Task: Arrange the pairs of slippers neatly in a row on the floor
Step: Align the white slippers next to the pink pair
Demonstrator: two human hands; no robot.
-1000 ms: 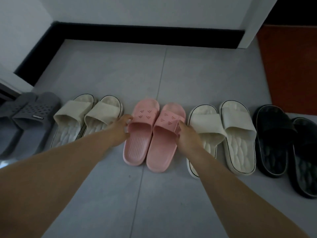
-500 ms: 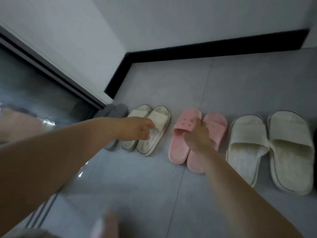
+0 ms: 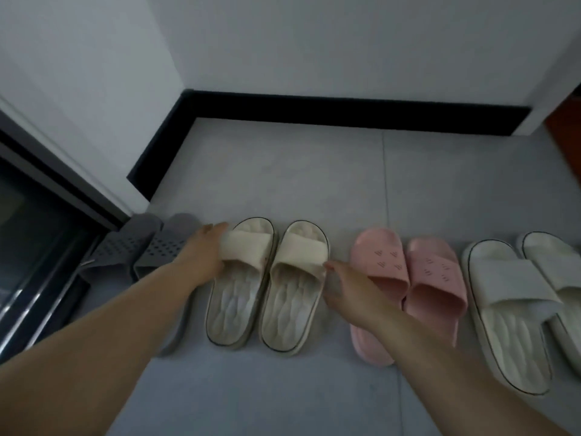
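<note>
- The cream pair of slippers (image 3: 267, 284) lies between the two hands, toes pointing away from the person, long axes running front to back.
- Left hand (image 3: 204, 259): fingers loosely spread, resting on the outer edge of the left slipper's strap; no closed grasp is visible.
- Right hand (image 3: 342, 284): fingers extended, tips touching the outer side of the right slipper; the pink pair (image 3: 408, 287) sits just behind this hand.
- Judgement: both hands bracket the pair equally, so an inward squeeze would align it.
</note>
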